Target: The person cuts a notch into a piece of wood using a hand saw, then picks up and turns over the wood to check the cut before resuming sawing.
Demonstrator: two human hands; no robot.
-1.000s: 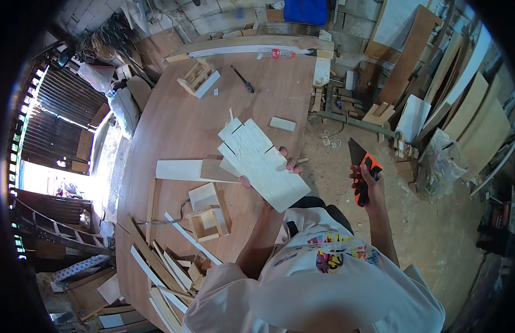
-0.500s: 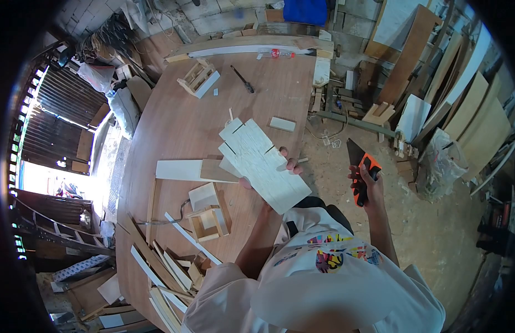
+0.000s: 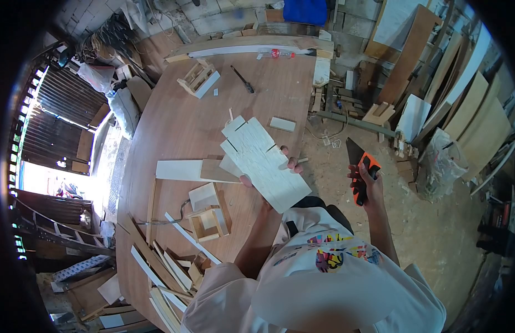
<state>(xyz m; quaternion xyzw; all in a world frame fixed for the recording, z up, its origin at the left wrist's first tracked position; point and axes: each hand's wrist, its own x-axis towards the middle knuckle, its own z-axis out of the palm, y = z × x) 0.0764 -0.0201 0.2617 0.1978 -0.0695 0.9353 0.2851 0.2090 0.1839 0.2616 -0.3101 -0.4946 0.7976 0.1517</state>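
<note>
My left hand [image 3: 292,160] grips a pale wooden board [image 3: 265,164] from beneath, its fingertips curling over the right edge and the thumb at the left edge. Dark narrow slots are cut into the board's far end and right side. Out to the right, over the floor, my right hand [image 3: 371,186] is closed around the orange and black handle of a handsaw [image 3: 366,169]. The saw's dark blade points up and to the left, apart from the board. A small white wood block [image 3: 282,124] lies on the table just beyond the board.
The brown table [image 3: 174,130] bears a small wooden frame [image 3: 199,79], a dark screwdriver-like tool [image 3: 243,79], a plastic bottle [image 3: 282,53] and an open wooden box [image 3: 208,223]. Wood strips [image 3: 163,272] pile up at near left. Planks [image 3: 410,55] lean against the right wall.
The board in my left hand has shifted very slightly, its far end a little to the right. My right hand and the handsaw stay nearly still.
</note>
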